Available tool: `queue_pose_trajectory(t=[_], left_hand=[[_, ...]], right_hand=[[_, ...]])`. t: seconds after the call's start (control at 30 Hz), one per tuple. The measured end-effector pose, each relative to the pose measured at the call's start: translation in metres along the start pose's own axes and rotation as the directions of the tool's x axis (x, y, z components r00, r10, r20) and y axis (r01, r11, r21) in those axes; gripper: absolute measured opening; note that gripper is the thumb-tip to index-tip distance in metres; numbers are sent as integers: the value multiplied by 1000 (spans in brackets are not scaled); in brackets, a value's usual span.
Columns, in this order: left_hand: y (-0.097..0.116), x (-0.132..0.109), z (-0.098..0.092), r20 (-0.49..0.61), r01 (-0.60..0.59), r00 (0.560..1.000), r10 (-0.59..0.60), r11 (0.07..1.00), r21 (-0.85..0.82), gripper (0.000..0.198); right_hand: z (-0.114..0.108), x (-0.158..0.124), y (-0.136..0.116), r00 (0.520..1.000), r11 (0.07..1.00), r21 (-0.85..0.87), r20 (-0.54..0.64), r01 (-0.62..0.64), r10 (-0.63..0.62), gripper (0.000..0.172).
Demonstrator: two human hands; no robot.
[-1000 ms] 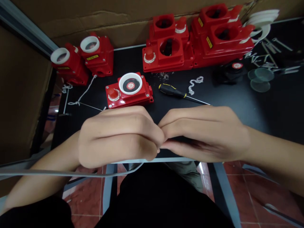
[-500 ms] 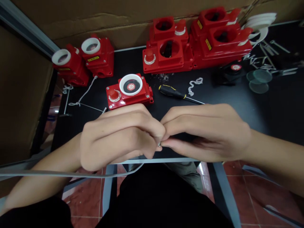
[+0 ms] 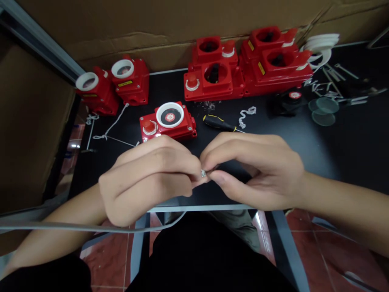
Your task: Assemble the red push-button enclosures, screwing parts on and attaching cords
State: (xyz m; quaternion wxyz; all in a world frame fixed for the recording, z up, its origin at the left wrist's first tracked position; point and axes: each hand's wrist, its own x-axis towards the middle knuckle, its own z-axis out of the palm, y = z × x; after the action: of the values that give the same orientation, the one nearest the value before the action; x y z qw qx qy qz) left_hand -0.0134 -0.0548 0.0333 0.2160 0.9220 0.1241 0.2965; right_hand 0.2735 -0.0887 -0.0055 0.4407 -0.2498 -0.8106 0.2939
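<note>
My left hand [image 3: 148, 180] and my right hand [image 3: 253, 168] meet fingertip to fingertip over the near edge of the black table [image 3: 334, 138]. Between them sits a tiny silver metal piece [image 3: 203, 173], which looks like a small screw, pinched by both hands. Just behind my left hand lies a red switch box [image 3: 167, 121] with a white ring and a red button. A black and yellow screwdriver [image 3: 219, 123] lies beyond my right hand's fingers.
Two red boxes with white rings [image 3: 114, 83] stand at the back left, several open red boxes [image 3: 246, 65] at the back centre. White string [image 3: 109, 127], a white chain [image 3: 246, 113], clear discs [image 3: 323, 109], white rings [image 3: 322, 44] and metal screws [image 3: 334, 79] lie around. Cardboard [image 3: 152, 24] backs the table.
My fingers have loosened from tight curls and the small silver piece now shows between the fingertips. The view has shifted, so the table's things sit lower in the picture.
</note>
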Motion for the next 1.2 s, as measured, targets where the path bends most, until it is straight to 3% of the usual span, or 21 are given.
queue_pose_trajectory(t=[0.17, 0.47, 0.63, 0.73, 0.97, 1.1, 1.2], left_hand=[[-11, -2, -4, 15, -86, 996, 85, 995, 55, 13], [-12, -5, 6, -49, -58, 997, 62, 994, 88, 11], [-34, 9, 14, -152, -128, 981, 122, 991, -32, 19], [-47, 18, 15, -204, -168, 964, 173, 985, 41, 24], [-53, 18, 20, -189, -215, 955, 229, 972, 92, 20], [-51, 15, 17, -146, -162, 975, 168, 985, 55, 21], [-49, 13, 13, -108, -116, 987, 119, 993, 30, 18]], right_hand=[[5, 0, 7, 999, 991, 135, -31, -21, 26, 9], [8, 2, 10, 977, 916, 350, -20, -194, 215, 9], [6, 3, 10, 967, 889, 396, -13, -229, 255, 10], [4, 4, 11, 963, 865, 439, 2, -243, 269, 11], [5, 5, 14, 933, 806, 487, 54, -337, 357, 18], [6, 8, 14, 910, 765, 509, 105, -395, 400, 24], [-11, 14, 11, 893, 792, 415, 175, -448, 414, 26]])
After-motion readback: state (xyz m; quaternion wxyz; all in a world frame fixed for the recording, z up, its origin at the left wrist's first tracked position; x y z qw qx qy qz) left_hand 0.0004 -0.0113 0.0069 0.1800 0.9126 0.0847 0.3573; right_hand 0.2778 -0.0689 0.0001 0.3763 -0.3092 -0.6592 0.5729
